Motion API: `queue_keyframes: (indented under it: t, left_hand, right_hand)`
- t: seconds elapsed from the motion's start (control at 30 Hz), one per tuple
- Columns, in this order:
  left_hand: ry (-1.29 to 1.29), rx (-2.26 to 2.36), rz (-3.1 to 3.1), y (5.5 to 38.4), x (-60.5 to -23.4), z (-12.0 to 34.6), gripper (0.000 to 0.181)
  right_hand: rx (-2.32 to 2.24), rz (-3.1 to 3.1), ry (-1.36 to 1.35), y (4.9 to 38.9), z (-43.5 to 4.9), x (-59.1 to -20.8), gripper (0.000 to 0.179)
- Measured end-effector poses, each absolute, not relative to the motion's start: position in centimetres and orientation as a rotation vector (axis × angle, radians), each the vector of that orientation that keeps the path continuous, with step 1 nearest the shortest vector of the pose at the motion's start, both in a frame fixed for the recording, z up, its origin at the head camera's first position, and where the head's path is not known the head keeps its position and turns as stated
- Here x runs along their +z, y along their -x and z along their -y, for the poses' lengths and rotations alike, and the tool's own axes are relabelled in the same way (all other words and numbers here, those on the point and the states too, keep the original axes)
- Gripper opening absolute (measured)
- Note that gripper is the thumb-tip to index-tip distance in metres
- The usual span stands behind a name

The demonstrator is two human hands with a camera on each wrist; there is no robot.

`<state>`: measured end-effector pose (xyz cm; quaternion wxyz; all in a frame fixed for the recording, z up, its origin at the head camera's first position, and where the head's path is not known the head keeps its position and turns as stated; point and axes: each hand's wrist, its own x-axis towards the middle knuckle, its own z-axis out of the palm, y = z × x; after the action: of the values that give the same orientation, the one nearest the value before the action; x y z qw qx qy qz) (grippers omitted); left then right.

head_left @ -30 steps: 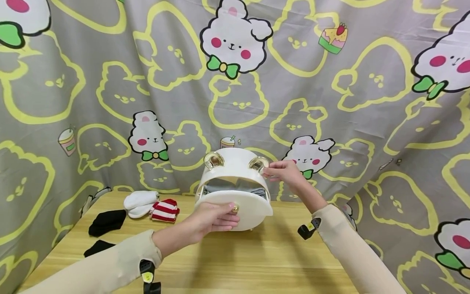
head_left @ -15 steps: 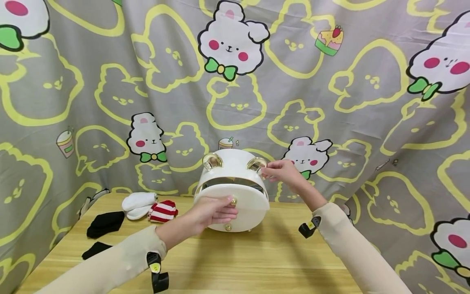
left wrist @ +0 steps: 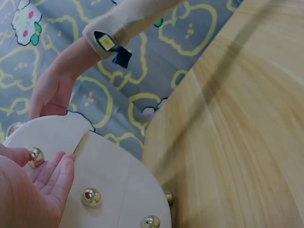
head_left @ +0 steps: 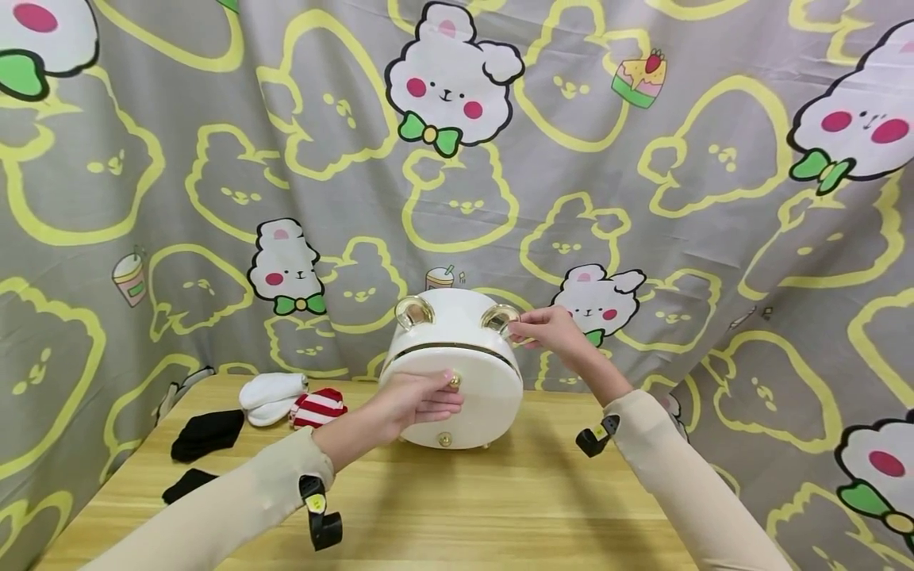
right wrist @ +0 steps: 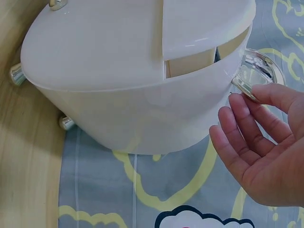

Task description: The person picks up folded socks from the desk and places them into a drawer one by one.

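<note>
A white rounded storage box (head_left: pixel 457 313) with two gold ear-shaped rings on top stands on the table. Its upper front flap (head_left: pixel 493 388) is tipped slightly outward, leaving a narrow gap along the top edge; the right wrist view shows this gap (right wrist: pixel 190 64) at the side. My left hand (head_left: pixel 410 400) pinches the flap's gold knob (left wrist: pixel 35 156) between thumb and fingers, the other fingers lying extended below it. My right hand (head_left: pixel 553 329) holds the right gold ear (right wrist: pixel 256 73) between thumb and forefinger. Below the flap sits a second gold knob (head_left: pixel 445 439).
Left of the box lie a folded white sock bundle (head_left: pixel 271 398), a red-and-white striped bundle (head_left: pixel 317 408) and two black cloth pieces, a larger one (head_left: pixel 207 434) and a smaller one (head_left: pixel 189 484). Behind the wooden table (head_left: pixel 557 492) hangs a patterned curtain (head_left: pixel 464 198).
The flap has swung up and inward with my left hand on its knob, and the wide opening has narrowed to a slit, hiding the grey contents. My right hand stays on the ear.
</note>
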<state>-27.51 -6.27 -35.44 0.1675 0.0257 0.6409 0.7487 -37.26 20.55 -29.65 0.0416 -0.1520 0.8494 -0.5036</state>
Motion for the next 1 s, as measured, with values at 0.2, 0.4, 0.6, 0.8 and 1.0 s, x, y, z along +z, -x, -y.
queue_keyframes:
  t: [0.2,0.4,0.6,0.8,1.0]
  left_hand:
    - [-0.089,2.148,-1.816,28.2,-35.5,6.3,0.036]
    - [-0.063,2.148,-1.824,28.7,-35.5,6.1,0.034]
    - [-0.067,2.123,-1.838,29.0,-35.7,6.1,0.035]
    - [-0.086,2.102,-1.849,29.0,-35.5,6.2,0.035]
    - [-0.093,2.094,-1.852,29.1,-35.5,6.3,0.038]
  right_hand:
    - [-1.556,-2.604,0.45,37.6,-20.5,-29.9,0.033]
    - [-1.556,-2.613,0.446,37.4,-20.5,-30.1,0.033]
    - [-1.561,-2.614,0.429,37.0,-20.5,-30.1,0.031]
    - [-1.557,-2.625,0.404,36.9,-20.4,-29.9,0.03]
    - [-1.556,-2.626,0.403,37.1,-20.5,-29.9,0.031]
